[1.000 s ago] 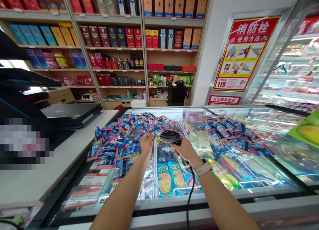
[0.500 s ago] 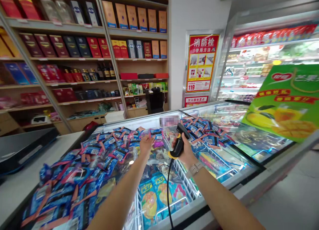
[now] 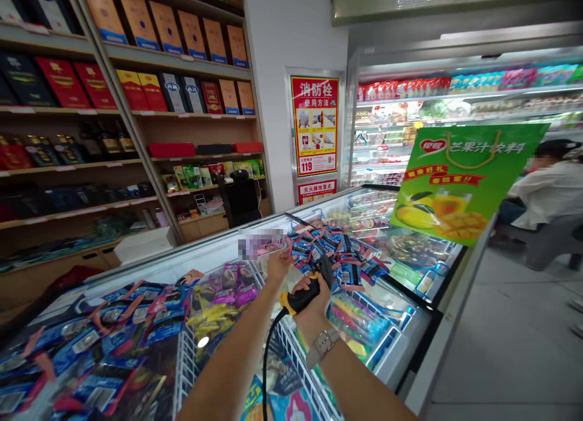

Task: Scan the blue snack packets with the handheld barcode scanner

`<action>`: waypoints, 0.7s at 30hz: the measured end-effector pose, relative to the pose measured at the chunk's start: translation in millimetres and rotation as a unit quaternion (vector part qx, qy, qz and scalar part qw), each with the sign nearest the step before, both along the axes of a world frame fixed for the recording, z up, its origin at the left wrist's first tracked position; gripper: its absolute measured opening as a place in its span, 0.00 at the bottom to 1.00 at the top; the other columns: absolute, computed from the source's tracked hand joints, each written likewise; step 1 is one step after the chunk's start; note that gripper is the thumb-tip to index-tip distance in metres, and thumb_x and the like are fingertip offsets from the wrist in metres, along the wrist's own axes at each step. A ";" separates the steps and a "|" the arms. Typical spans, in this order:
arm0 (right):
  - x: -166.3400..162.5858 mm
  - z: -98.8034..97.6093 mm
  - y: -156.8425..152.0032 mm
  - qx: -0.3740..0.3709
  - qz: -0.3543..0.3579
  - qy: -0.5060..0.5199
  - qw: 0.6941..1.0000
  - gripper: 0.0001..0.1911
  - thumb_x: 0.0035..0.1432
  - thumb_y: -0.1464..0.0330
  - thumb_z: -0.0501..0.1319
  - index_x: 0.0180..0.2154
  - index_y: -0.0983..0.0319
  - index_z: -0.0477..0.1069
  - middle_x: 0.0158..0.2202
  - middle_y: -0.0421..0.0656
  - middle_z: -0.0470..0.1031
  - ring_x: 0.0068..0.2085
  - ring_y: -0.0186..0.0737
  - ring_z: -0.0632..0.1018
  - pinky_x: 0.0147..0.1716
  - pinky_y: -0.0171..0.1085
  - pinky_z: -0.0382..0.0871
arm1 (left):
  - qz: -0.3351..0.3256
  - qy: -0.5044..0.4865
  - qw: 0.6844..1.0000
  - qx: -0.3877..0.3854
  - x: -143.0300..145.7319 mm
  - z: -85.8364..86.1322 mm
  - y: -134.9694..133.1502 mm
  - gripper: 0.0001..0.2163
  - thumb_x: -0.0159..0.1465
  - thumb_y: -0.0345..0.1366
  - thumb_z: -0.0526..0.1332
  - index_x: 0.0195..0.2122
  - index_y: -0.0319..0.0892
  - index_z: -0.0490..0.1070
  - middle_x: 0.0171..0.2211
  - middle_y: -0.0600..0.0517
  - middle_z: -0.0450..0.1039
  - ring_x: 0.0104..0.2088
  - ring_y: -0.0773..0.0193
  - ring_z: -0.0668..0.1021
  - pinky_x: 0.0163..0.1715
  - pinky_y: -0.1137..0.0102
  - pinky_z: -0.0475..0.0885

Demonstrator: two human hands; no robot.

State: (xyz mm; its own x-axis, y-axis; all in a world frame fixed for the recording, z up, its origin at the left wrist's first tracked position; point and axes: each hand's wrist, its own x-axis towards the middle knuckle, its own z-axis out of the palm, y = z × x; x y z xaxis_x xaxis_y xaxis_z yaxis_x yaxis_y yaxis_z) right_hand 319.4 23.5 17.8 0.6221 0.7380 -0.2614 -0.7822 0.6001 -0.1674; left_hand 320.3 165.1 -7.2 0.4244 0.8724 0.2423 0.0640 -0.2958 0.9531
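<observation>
My right hand (image 3: 314, 302) is wrapped round the grip of a black-and-yellow barcode scanner (image 3: 303, 296). The scanner's head points toward a pile of blue-and-pink packets (image 3: 341, 248) on the glass freezer lid. A black cable (image 3: 265, 354) hangs from its handle. Just left of the scanner is my left hand (image 3: 279, 266), its fingers drawn together at a blue-and-pink packet (image 3: 298, 251) on the near edge of that pile. The fingertips are small and partly blurred. A second heap of such packets (image 3: 113, 330) lies on the glass at the left.
Under the glass, white wire baskets (image 3: 184, 360) hold frozen goods. A green mango-drink box (image 3: 455, 181) stands on the right side of the freezer. Shelves of boxes (image 3: 168, 93) line the back left. A seated person (image 3: 546, 190) is at the far right.
The view has swung right. My left hand has moved from the left heap to the right pile. The scanner has tilted over and come closer to my left hand.
</observation>
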 end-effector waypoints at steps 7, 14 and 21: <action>1.0 4.7 -5.0 0.001 0.003 -0.020 1.000 0.12 0.48 0.61 0.60 0.24 0.59 0.59 0.17 0.32 0.58 0.17 0.28 0.61 0.19 0.32 0.61 | 0.074 0.089 0.982 0.151 -9.2 10.5 -13.2 0.18 0.51 0.40 0.67 0.43 0.43 0.75 0.38 0.48 0.75 0.27 0.66 0.74 0.35 0.65 0.71; -25.1 16.7 -8.8 0.026 0.102 -0.091 0.990 0.11 0.48 0.61 0.61 0.25 0.59 0.60 0.17 0.32 0.59 0.16 0.27 0.60 0.18 0.30 0.59 | 0.134 0.202 0.942 0.231 -131.2 55.5 -16.4 0.12 0.56 0.34 0.62 0.42 0.43 0.75 0.42 0.47 0.74 0.36 0.61 0.77 0.42 0.66 0.71; -111.1 18.4 -1.0 -0.033 0.256 -0.098 0.961 0.12 0.46 0.63 0.63 0.24 0.60 0.60 0.16 0.33 0.61 0.16 0.27 0.61 0.17 0.29 0.59 | 0.235 0.508 0.797 0.227 -274.3 55.3 -31.9 0.15 0.61 0.34 0.56 0.47 0.38 0.72 0.46 0.40 0.74 0.49 0.52 0.75 0.47 0.63 0.68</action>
State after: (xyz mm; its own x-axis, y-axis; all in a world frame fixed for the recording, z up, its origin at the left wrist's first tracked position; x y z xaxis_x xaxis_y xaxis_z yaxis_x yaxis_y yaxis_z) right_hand 208.3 22.5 36.1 0.2235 0.9465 -0.2328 -0.9220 0.1279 -0.3654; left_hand 45.9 133.2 48.1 0.2546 0.9130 0.3188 0.9402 -0.3108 0.1391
